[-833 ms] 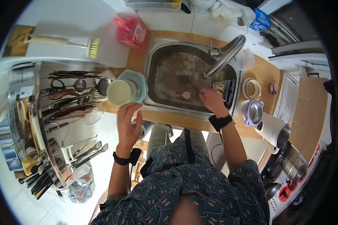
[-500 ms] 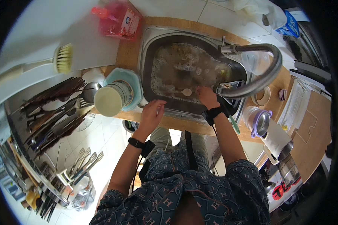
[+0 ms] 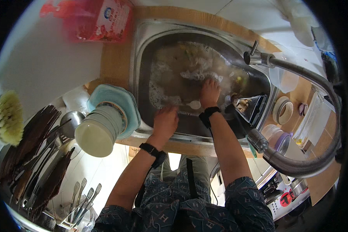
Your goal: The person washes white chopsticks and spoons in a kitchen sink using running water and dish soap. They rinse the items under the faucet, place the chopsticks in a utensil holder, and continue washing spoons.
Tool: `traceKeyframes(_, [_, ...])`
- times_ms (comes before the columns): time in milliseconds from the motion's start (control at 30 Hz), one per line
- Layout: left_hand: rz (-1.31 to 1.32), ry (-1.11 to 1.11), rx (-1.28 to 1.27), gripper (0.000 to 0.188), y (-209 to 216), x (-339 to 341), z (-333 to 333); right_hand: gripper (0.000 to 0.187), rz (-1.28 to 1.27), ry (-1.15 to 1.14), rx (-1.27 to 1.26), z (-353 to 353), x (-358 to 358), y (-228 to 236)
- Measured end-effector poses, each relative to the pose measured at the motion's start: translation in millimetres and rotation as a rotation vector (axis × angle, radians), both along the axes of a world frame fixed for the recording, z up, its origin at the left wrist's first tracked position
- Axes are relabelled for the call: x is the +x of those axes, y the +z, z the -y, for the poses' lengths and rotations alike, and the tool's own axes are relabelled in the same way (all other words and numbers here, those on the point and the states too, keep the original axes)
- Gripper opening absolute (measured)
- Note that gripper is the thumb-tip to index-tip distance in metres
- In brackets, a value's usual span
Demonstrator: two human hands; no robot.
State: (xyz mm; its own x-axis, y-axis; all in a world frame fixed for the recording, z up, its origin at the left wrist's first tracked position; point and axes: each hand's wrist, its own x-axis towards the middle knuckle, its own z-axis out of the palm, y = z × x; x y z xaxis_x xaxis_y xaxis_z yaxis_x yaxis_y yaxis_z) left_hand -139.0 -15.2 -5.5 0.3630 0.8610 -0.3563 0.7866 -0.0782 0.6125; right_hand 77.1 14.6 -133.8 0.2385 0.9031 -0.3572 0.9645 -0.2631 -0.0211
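Cloudy, foamy water (image 3: 174, 73) with bits of food in it stands in the metal sink (image 3: 143, 46) before me. A pale spoon (image 3: 195, 104) floats near its front side, handle toward my left hand (image 3: 166, 123). That hand reaches over the front rim, fingers bent down to the water beside the handle; whether they grip it I cannot tell. Farther right, my right hand (image 3: 210, 94) dips into the murky water, its fingertips hidden and the wrist bent over. Right of it, a dark wedge-shaped strainer (image 3: 251, 106) holding scraps sits in the sink's corner.
A tall curved faucet (image 3: 324, 92) arches over the right side, its head hanging beside my right forearm. Stacked bowls (image 3: 100, 131) rest at the left rim. A red-pink bottle (image 3: 108, 19) stands behind them. Utensils (image 3: 38, 154) and a brush (image 3: 8, 118) are far left.
My view has moved closer to the sink. My left hand has gone from the front rim to the water, beside the spoon's handle. My right hand has reached farther into the water.
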Motion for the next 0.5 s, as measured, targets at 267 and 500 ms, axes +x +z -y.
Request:
traceKeyframes(267, [-0.285, -0.235, -0.260, 0.024, -61, 66, -50, 0.027, -0.139, 0.162, -0.167, 5, 16, 4])
traceKeyframes(500, [-0.533, -0.452, -0.003, 0.020, -106, 80, -21, 0.019, -0.034, 0.281, -0.150, 17, 30, -1])
